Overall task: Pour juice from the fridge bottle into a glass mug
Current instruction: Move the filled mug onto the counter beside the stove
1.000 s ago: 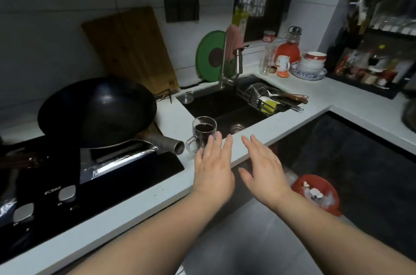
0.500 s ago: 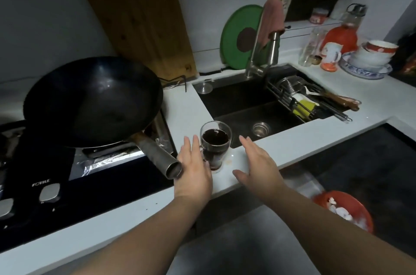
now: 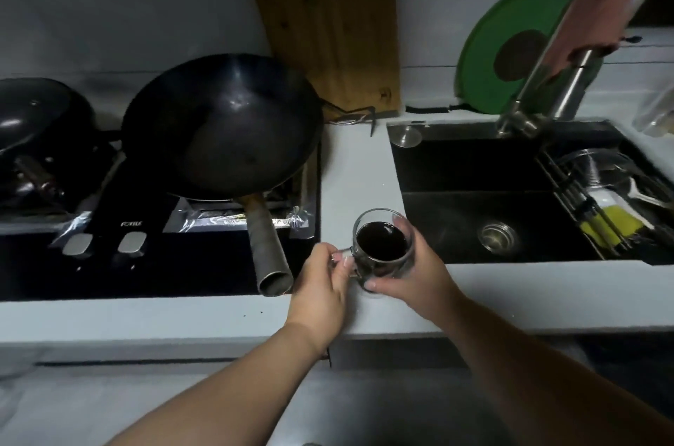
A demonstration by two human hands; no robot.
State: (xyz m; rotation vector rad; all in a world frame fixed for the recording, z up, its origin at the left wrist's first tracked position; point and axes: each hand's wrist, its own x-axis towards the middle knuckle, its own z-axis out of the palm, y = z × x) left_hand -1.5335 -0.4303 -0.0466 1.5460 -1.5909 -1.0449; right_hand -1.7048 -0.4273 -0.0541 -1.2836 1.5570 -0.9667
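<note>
A clear glass mug [image 3: 381,243] with dark juice in it stands on the white counter [image 3: 357,168], between the stove and the sink. My left hand [image 3: 322,287] pinches the mug's handle on its left side. My right hand [image 3: 415,272] wraps around the mug's right wall, thumb at its base. No juice bottle is in view.
A black wok [image 3: 222,131] sits on the stove [image 3: 160,259], its handle [image 3: 268,256] pointing at the counter's front edge just left of my left hand. The dark sink [image 3: 488,204] with faucet [image 3: 539,80] and dish rack [image 3: 605,197] lies right. A wooden board [image 3: 324,18] leans on the wall.
Both hands closed in from hovering beside the mug: the left now grips the handle, the right holds the glass wall. The view has shifted closer and lower over the counter.
</note>
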